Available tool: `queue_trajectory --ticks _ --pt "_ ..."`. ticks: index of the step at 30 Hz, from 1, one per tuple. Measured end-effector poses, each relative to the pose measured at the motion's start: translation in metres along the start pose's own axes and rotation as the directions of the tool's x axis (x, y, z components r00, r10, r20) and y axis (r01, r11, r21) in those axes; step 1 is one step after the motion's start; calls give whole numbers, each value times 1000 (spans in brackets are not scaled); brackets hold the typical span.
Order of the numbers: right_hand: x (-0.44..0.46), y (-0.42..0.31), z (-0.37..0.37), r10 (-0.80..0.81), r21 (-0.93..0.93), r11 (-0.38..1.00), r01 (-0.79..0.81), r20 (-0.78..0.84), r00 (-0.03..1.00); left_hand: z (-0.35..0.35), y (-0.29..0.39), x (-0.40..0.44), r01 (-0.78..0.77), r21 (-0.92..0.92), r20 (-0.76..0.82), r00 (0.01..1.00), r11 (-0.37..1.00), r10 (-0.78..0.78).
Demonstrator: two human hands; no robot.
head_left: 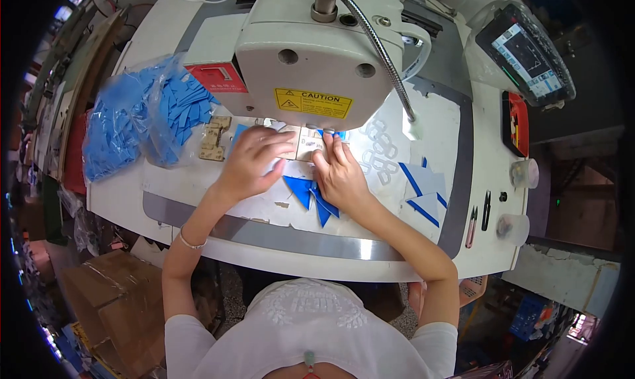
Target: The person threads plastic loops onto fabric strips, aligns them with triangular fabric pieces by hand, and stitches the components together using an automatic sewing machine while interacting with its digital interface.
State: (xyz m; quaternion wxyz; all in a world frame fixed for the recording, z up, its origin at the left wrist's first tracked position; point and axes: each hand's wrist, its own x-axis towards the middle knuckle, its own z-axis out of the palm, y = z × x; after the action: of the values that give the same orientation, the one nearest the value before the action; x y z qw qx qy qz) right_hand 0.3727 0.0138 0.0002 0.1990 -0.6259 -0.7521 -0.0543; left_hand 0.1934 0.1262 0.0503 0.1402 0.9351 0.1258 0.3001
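Hand-lettered beige template (305,151) lies under sewing-machine head (324,61), long axis apparently left–right, between left hand (249,162), fingers loosely parted at its left end, and right hand (342,177), fingers bunched at its right; cannot tell whether either grips.

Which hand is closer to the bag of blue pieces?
The left hand, on the arm with the bracelet, is closer to the bag; the right hand is farther off, beside the loose blue pieces.

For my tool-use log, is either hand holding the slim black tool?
No, the slim black tool lies on the white table, apart from the left hand and right hand.
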Motion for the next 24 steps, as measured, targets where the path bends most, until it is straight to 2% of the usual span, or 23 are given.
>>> queue_trajectory --ticks 4,7,10,13,16,19,22,24 --pt "0 1 -2 -8 -6 1000 8 8 1000 -44 -7 -10 20 56 -252 968 998 -5" --pt "0 2 -2 2 15 1000 -2 10 1000 -55 -23 -12 103 -3 -470 878 995 -92" --pt "-1 3 -5 -4 26 1000 4 2 1000 -58 -27 4 79 -297 -597 762 952 -250" --pt "-5 5 -4 -5 37 999 6 -25 1000 -63 -29 20 51 -419 -612 721 907 -324" --pt "-4 7 -6 5 76 997 -3 -26 1000 -65 -22 43 25 -487 -585 733 873 -347" --pt "-2 3 -1 -16 -39 999 15 -39 999 -62 -11 61 102 -603 -492 733 791 -470" --pt "2 1 4 -28 -37 999 28 -18 999 -59 -14 64 36 -712 -367 832 701 -415" --pt "3 2 11 -72 -52 996 71 -19 997 -53 -19 59 145 -728 -299 813 671 -500"
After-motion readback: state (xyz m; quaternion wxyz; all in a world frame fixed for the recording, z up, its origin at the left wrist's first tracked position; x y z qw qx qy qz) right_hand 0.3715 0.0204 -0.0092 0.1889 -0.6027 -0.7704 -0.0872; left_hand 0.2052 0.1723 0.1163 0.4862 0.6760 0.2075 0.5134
